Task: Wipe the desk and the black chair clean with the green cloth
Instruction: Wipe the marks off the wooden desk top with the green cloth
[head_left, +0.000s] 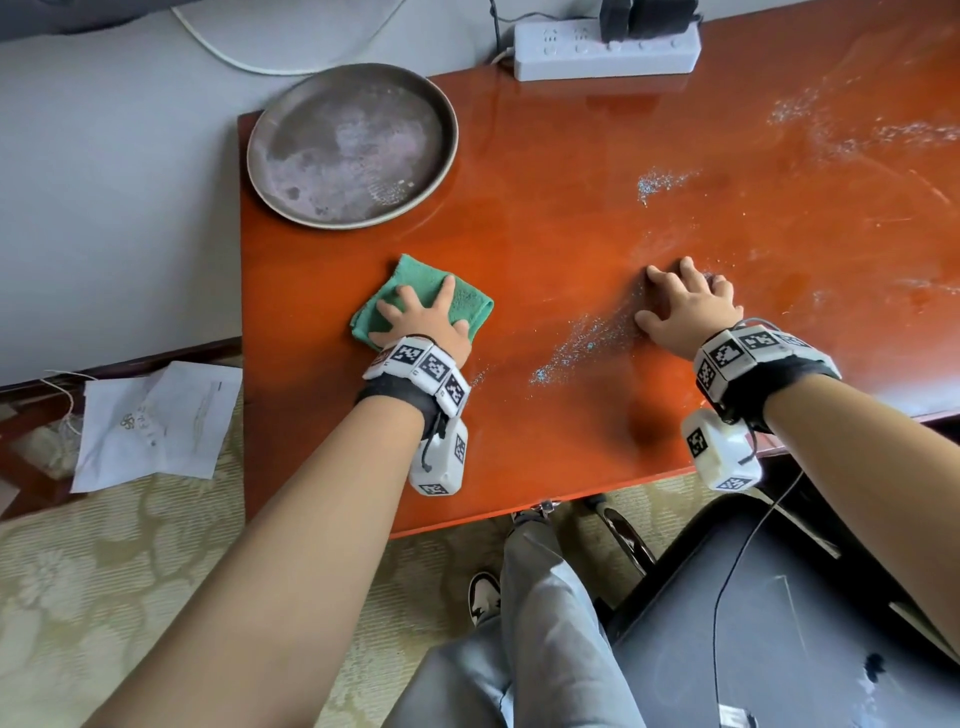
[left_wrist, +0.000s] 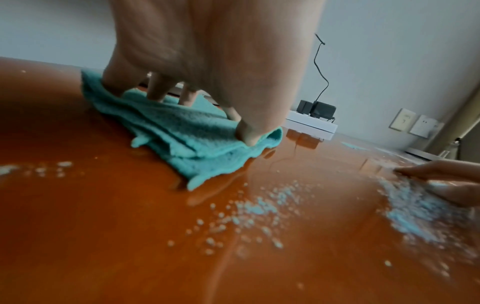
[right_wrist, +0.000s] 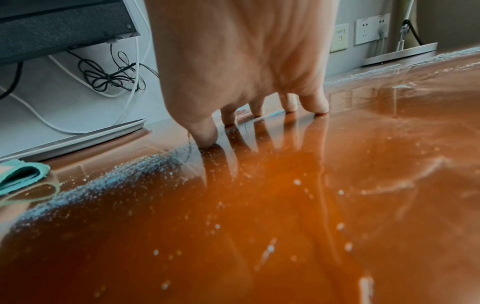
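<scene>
Near the desk (head_left: 571, 218) left edge, left hand (head_left: 421, 317) presses green cloth (head_left: 462, 301); right hand (head_left: 685, 306) splayed flat.

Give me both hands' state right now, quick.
Left hand: open, spread fingers pressing the green cloth flat onto the desk.
Right hand: open, holding nothing, fingertips resting on the desk among the scattered powder.

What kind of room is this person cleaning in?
Probably a home office or hotel-style room: a glossy reddish wooden desk against a wall, a white power strip with plugs on it, a black chair tucked beside it, and patterned carpet underfoot.
</scene>
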